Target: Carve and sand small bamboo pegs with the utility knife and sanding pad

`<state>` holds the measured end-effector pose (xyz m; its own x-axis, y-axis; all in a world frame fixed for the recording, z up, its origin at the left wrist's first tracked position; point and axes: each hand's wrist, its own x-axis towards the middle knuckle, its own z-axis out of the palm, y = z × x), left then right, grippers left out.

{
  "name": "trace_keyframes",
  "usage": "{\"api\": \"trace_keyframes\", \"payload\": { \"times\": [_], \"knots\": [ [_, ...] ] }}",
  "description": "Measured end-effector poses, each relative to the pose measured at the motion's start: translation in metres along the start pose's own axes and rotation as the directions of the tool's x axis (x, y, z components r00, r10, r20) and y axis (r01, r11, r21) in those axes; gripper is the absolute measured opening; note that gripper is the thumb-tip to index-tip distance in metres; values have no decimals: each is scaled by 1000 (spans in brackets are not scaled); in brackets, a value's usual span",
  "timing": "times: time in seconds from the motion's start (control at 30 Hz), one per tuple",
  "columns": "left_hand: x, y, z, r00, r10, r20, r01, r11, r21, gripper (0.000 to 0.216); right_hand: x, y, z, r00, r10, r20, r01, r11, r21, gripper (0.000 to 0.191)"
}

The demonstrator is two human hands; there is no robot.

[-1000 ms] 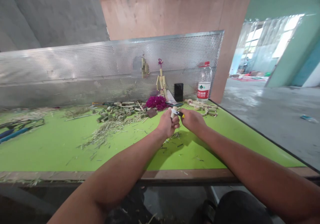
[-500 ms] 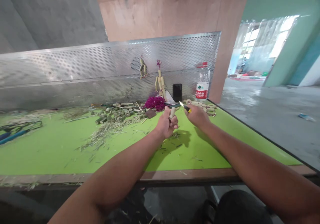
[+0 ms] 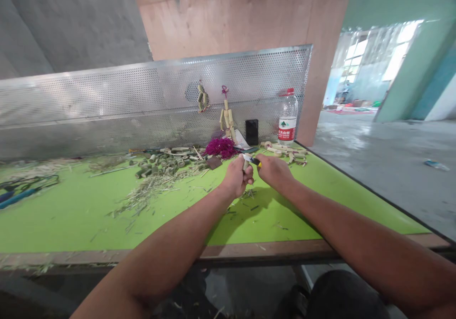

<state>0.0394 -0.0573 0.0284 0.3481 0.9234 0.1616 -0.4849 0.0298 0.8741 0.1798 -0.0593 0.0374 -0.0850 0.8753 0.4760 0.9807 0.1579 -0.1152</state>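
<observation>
Viewed remotely through the head camera; clock read from the two hands, twelve toward the far panel.

Table, one, green-topped: I see it running under everything here.
Panel, one, perforated metal: standing along the far edge, ten to one o'clock.
Heap of cut greenish pieces: nine o'clock, loose shavings strewn on its near side.
Bottle, one, clear, red cap and red-and-white label: upright at one o'clock.
Jointed figure, one, pale segments: against the panel at eleven o'clock, a purple loop at its top.
Left hand, one: I find its fingers wrapped round a short pale piece.
Right hand, one: fingers closed about a knife handle, just beside the left.
Purple fibre heap, one: ten o'clock.
Phone, one, dark: propped upright at twelve.
Knife, one, yellow and black: blade pointing to nine o'clock, set at the piece's upper end.
Pale piece, one: raised above the table, partly hidden by fingers.
</observation>
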Motion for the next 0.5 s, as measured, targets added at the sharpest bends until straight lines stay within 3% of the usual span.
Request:
{"api": "trace_keyframes", "payload": {
  "times": [0.13,0.23,0.3,0.4,0.5],
  "knots": [
    [-10,-1,7,982,0,191,-17,996,92,32,17,33,1,979,201,23,-201,979,16,36],
    [-10,-1,10,983,39,181,-49,997,53,34,21,47,-1,971,237,-21,-237,971,15,38],
    [-6,0,7,994,38,105,-42,998,36,32,18,41,-1,980,185,-69,-183,983,35,39],
    [0,1,1,998,40,43,-41,999,10,27,7,20,0,989,-13,-147,21,998,56,36],
    [2,2,0,997,72,20,-72,997,-2,24,-1,3,0,984,-113,-140,116,993,13,37]
  ]
}}
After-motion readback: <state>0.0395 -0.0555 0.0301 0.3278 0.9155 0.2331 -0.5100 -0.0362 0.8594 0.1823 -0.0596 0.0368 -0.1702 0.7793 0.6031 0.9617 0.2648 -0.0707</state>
